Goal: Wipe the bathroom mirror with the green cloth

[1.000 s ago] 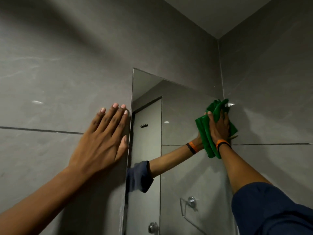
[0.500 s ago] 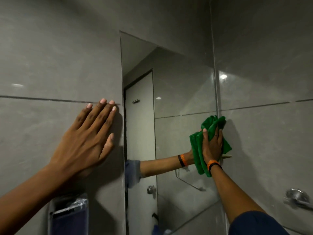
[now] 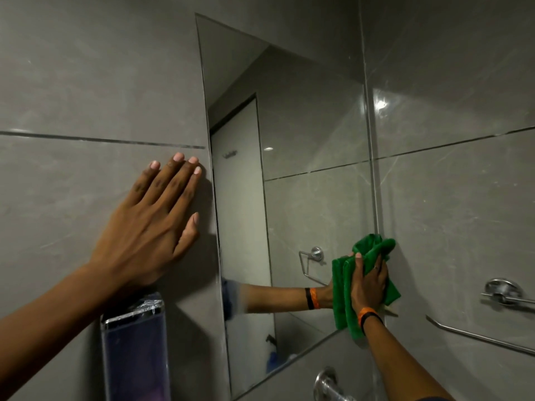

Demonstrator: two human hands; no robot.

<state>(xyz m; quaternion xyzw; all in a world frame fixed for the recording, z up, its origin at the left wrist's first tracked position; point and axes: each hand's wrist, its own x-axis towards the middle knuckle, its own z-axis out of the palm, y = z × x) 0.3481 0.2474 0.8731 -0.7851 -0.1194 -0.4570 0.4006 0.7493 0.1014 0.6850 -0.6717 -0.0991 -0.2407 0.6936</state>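
Observation:
A tall frameless mirror [image 3: 304,134] hangs on the grey tiled wall, its right edge in the room's corner. My right hand [image 3: 369,285] presses a bunched green cloth [image 3: 341,299] flat against the mirror's lower right corner. The cloth sticks out above and below my palm, and its reflection shows in the glass. My left hand [image 3: 150,227] lies flat on the wall tile just left of the mirror, fingers spread, holding nothing.
A clear-topped dark dispenser [image 3: 134,348] is fixed to the wall below my left hand. A chrome towel bar [image 3: 503,293] and rail run along the right wall. A chrome fitting [image 3: 328,382] sits under the mirror's bottom edge.
My right hand has slid the green cloth down the mirror's right edge from near the top to the lower corner. My left hand stays flat on the tile. The view has tilted downward.

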